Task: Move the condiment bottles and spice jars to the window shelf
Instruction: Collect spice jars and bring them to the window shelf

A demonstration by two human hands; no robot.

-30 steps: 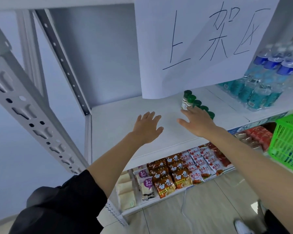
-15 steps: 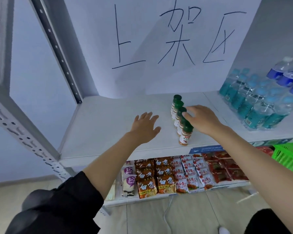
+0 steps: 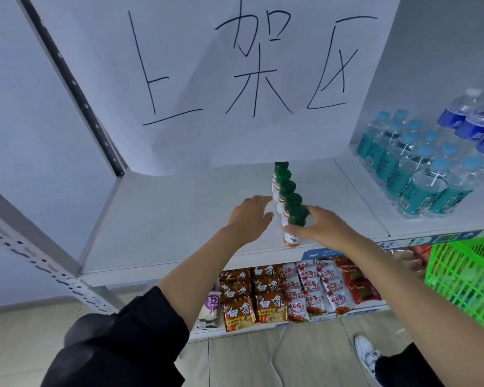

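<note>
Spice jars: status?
Right hand grips front jar. Left hand open beside row. Five jars lined on shelf. Nothing in the way.

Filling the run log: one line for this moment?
right hand grips front spice jar | left hand open beside row | jars on shelf

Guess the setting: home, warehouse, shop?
Likely a small shop or mock store: metal shelf with rows of water bottles, snack packets below, a green basket.

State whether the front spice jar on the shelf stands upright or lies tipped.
Upright: the front spice jar has its green cap above and its base on the shelf, held by the right hand.
</note>
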